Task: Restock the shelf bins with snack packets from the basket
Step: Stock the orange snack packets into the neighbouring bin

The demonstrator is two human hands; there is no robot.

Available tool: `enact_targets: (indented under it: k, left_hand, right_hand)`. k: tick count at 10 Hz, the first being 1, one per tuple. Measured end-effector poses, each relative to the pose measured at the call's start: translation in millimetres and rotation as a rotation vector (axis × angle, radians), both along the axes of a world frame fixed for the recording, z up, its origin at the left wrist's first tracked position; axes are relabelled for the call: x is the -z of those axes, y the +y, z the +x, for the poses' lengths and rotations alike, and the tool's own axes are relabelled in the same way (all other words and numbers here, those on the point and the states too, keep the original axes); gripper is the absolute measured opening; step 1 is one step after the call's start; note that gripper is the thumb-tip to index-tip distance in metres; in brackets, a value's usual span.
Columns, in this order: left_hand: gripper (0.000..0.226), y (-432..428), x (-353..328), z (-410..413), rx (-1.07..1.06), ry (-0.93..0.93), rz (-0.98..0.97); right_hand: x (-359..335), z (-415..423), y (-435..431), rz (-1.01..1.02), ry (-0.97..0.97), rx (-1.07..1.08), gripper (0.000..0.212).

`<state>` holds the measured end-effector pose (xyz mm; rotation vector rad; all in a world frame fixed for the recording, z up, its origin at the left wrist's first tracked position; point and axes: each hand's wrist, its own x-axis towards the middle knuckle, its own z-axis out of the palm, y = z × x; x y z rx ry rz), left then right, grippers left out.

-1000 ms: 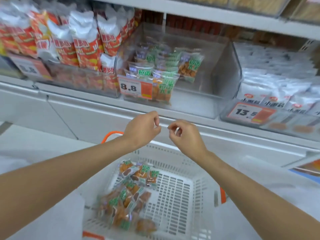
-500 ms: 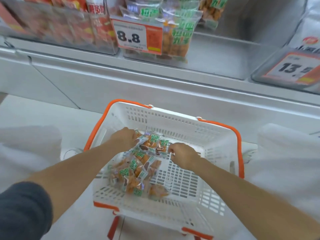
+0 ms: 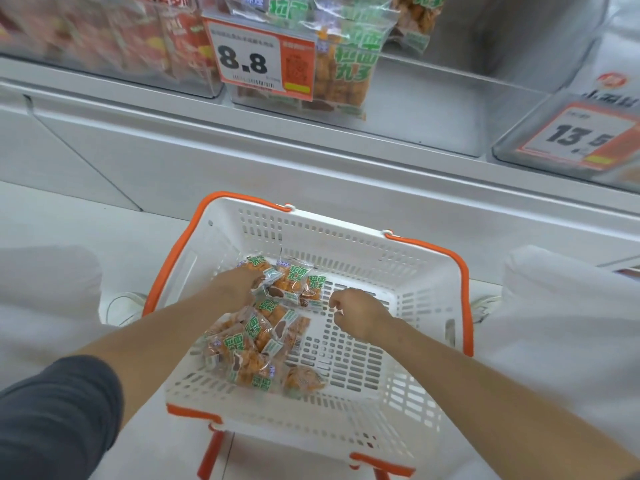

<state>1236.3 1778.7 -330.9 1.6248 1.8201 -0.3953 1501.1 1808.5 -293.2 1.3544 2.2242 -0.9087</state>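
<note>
A white basket (image 3: 408, 268) with orange handles sits below the shelf. Several clear snack packets (image 3: 256, 341) with green labels and orange pieces lie in its left half. My left hand (image 3: 239, 284) is down on the far packets (image 3: 294, 282), fingers curled over the edge of one. My right hand (image 3: 356, 311) hovers just right of those packets with fingers curled, thumb and forefinger near a packet's corner; whether it pinches anything is unclear. The clear shelf bin (image 3: 433, 109) with the same packets and an 8.8 price tag (image 3: 259, 60) is above.
A bin of red packets (image 3: 114, 39) sits at upper left. Another bin with a 13.5 tag (image 3: 575, 136) is at the right. A grey shelf ledge (image 3: 311, 161) runs between bins and basket. White cloth-like shapes (image 3: 571, 323) flank the basket.
Both hands came down from in front of the shelf into the basket, and my view tilted down. In the last half second the hands stayed at the far packets.
</note>
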Motion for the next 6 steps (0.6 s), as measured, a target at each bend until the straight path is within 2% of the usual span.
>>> enact_targets:
  k: [1, 3, 4, 5, 6]
  left_hand:
    - [0.059, -0.7, 7.3, 4.8, -0.296, -0.228, 0.027]
    - [0.054, 11.7, 14.9, 13.0, -0.806, -0.376, 0.110]
    - [0.060, 9.7, 18.8, 10.6, -0.929, -0.439, 0.123]
    - [0.084, 6.1, 27.0, 8.5, -1.080, -0.458, 0.097]
    - [0.110, 20.8, 3.0, 30.5, -1.162, -0.559, 0.013]
  right_hand:
    - [-1.4, 0.9, 1.2, -0.005, 0.025, 0.054, 0.028]
    - [4.0, 4.7, 0.9, -0.040, 0.014, 0.096, 0.028]
    - [5.6, 6.0, 1.5, -0.047, -0.003, 0.089, 0.027]
    - [3.9, 5.1, 3.2, -0.053, -0.005, 0.093, 0.026]
    - [-2.9, 2.9, 7.0, -0.054, 0.038, 0.160, 0.025]
